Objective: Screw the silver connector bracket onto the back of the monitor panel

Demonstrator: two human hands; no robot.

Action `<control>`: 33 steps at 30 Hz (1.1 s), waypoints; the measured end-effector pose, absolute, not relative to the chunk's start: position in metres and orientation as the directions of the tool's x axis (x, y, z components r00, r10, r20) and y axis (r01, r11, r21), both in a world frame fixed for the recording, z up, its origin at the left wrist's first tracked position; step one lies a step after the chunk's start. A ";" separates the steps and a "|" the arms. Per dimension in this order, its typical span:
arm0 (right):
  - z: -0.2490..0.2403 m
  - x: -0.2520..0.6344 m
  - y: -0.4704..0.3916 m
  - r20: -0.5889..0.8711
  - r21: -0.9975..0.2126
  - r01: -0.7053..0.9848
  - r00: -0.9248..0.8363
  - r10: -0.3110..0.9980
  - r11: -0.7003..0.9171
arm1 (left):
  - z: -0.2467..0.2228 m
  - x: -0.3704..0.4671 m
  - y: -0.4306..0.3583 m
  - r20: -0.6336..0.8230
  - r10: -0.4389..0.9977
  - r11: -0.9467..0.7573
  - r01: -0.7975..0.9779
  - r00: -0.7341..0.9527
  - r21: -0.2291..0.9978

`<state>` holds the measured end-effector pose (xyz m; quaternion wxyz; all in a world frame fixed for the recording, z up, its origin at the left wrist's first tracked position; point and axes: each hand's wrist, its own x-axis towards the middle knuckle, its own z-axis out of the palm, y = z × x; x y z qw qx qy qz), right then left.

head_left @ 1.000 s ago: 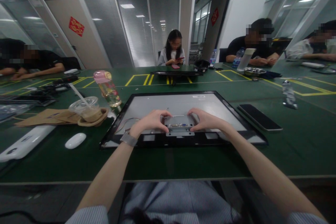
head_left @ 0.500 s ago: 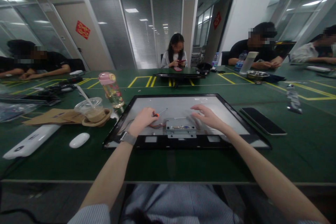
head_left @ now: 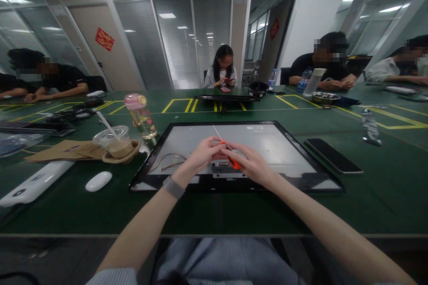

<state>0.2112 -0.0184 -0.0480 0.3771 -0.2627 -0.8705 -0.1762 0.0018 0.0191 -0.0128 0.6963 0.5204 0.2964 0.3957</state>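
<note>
A screwdriver with an orange and black handle (head_left: pixel 233 162) is between my hands, its thin shaft pointing up and away over the panel. My left hand (head_left: pixel 209 153) has its fingers closed round the front of the handle. My right hand (head_left: pixel 250 160) wraps the handle from the right side. Beneath both lies a black-framed display panel (head_left: pixel 180 136) with its grey back up. A metal bracket with ports (head_left: pixel 230 170), partly hidden by my hands, sits near the panel's front edge. Loose thin wires (head_left: pixel 172 156) lie left of it.
Left of the panel stand a pink-lidded bottle (head_left: pixel 140 118) and an iced drink cup (head_left: pixel 113 140), with a white mouse (head_left: pixel 98 181) and white device (head_left: pixel 36 182) nearer. A black phone (head_left: pixel 332 156) lies right. People sit round the green table (head_left: pixel 214 216).
My hands have come together over the bracket. The screwdriver has moved from the left to the middle, and my right hand has closed on its handle. The wires now show left of the bracket.
</note>
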 end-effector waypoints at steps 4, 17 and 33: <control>-0.044 0.215 -0.022 0.782 0.258 0.555 -0.601 0.166 0.791 | -0.015 0.009 0.015 0.023 0.847 0.113 -0.223 0.532 0.968; -0.032 0.240 -0.007 0.892 -0.450 0.576 0.254 0.374 0.682 | -0.018 -0.014 0.027 0.666 0.587 -0.736 0.646 0.460 0.203; -0.025 0.240 -0.013 0.720 -0.691 0.386 0.293 0.629 0.611 | -0.023 -0.017 0.033 0.559 0.678 -0.727 0.545 0.477 0.417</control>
